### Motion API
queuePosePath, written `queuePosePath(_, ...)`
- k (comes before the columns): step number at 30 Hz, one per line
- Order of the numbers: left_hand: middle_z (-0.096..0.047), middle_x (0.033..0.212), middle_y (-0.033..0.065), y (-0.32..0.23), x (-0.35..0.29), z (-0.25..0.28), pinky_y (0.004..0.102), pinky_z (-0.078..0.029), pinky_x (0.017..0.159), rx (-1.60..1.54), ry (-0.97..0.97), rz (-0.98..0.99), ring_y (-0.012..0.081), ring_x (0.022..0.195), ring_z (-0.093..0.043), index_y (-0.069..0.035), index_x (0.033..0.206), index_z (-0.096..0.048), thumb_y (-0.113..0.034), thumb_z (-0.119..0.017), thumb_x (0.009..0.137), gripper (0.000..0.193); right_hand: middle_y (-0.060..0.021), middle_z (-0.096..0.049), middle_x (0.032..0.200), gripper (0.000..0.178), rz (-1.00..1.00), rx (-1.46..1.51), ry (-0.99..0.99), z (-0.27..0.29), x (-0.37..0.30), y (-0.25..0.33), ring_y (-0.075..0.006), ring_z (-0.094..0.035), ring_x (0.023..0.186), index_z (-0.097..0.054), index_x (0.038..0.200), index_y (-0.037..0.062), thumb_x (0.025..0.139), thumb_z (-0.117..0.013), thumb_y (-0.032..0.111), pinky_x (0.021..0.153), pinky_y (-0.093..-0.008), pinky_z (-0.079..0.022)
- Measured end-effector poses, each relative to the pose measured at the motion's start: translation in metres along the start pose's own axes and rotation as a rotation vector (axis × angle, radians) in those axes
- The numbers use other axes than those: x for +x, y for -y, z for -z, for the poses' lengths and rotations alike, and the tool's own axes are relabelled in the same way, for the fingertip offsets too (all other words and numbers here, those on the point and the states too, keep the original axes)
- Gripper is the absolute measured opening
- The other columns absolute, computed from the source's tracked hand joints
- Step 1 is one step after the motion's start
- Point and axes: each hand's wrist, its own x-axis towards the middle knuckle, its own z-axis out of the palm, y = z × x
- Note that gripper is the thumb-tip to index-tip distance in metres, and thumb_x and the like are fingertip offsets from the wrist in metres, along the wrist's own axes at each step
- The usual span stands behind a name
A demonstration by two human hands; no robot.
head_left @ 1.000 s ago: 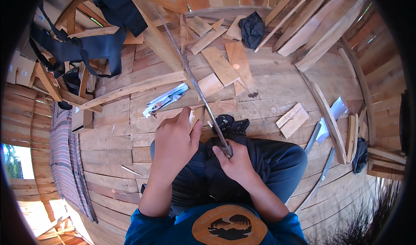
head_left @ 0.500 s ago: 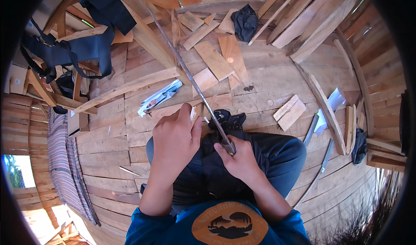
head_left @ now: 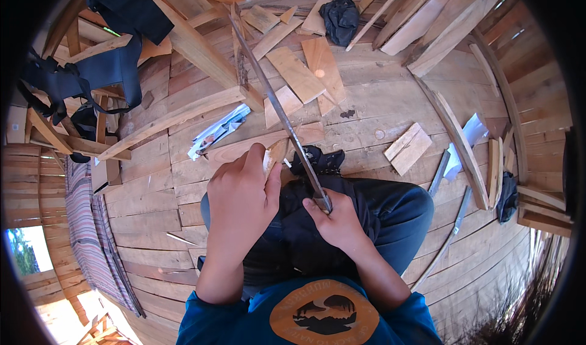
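Note:
My right hand (head_left: 339,220) is closed round the grip end of a long, thin, dark machete (head_left: 282,114), low over my lap. The blade slants away from me, up and to the left, its far end above the floor near a wooden post. In my left hand (head_left: 242,193) a small pale piece of wood (head_left: 276,154) is pinched between thumb and fingers, just left of the blade. Most of that piece is hidden by the hand; I cannot tell whether it touches the blade. A dark cloth (head_left: 305,241) lies across my lap between my bent legs.
Loose boards (head_left: 297,75) lie on the plank floor ahead, near a black plastic bag (head_left: 339,19). A crumpled silvery wrapper (head_left: 220,130) lies left of them. A wooden frame (head_left: 177,120) stands left, with dark straps (head_left: 110,70). A cut board (head_left: 408,148) and long timber (head_left: 455,140) are right.
The machete's far end has swung slightly right and more of the blade's flat shows. A little more of the wood piece is visible in my left hand. Both grips stay the same.

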Motion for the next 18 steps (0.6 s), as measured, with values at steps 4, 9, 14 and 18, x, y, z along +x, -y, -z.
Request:
queuePosePath(4, -0.063, 0.075, 0.0233, 0.004, 0.002, 0.001, 0.0447, -0.05, 0.062, 0.006, 0.0, 0.016, 0.0409, 0.069, -0.064, 0.006, 0.109, -0.058, -0.019, -0.065, 0.088, 0.034, -0.0123, -0.05, 0.055, 0.032, 0.083, -0.064, -0.066, -0.005, 0.015, -0.016, -0.0216, -0.051, 0.049, -0.054, 0.072, -0.0013, 0.09, -0.067, 0.022, 0.051, -0.0359, -0.04)
queuePosePath(9, -0.063, 0.074, 0.0185, 0.009, -0.001, 0.003, 0.0435, -0.049, 0.059, -0.007, -0.024, -0.039, 0.0386, 0.066, -0.063, 0.004, 0.106, -0.058, -0.018, -0.065, 0.087, 0.03, -0.0181, -0.051, 0.058, 0.031, -0.104, -0.013, -0.04, -0.014, 0.026, -0.053, -0.0326, -0.053, 0.053, -0.054, 0.073, -0.0018, 0.089, -0.066, 0.022, 0.054, -0.0384, -0.043)
queuePosePath(14, -0.062, 0.071, 0.0222, 0.017, -0.002, -0.002, 0.0447, -0.049, 0.058, -0.046, -0.032, 0.031, 0.0398, 0.065, -0.063, 0.006, 0.108, -0.058, -0.019, -0.065, 0.088, 0.033, -0.0235, -0.058, 0.066, 0.028, -0.029, -0.067, -0.007, -0.008, 0.025, -0.022, -0.0431, -0.06, 0.067, -0.058, 0.075, -0.0018, 0.087, -0.067, 0.022, 0.061, -0.0451, -0.047)
queuePosePath(18, -0.061, 0.07, 0.0256, 0.023, -0.002, -0.002, 0.0444, -0.048, 0.057, -0.084, -0.023, 0.06, 0.0415, 0.065, -0.063, 0.008, 0.111, -0.058, -0.02, -0.066, 0.088, 0.037, -0.0243, -0.061, 0.071, 0.027, -0.045, -0.16, -0.011, -0.004, 0.029, -0.023, -0.0445, -0.062, 0.074, -0.06, 0.077, -0.0017, 0.087, -0.066, 0.023, 0.067, -0.0487, -0.049)
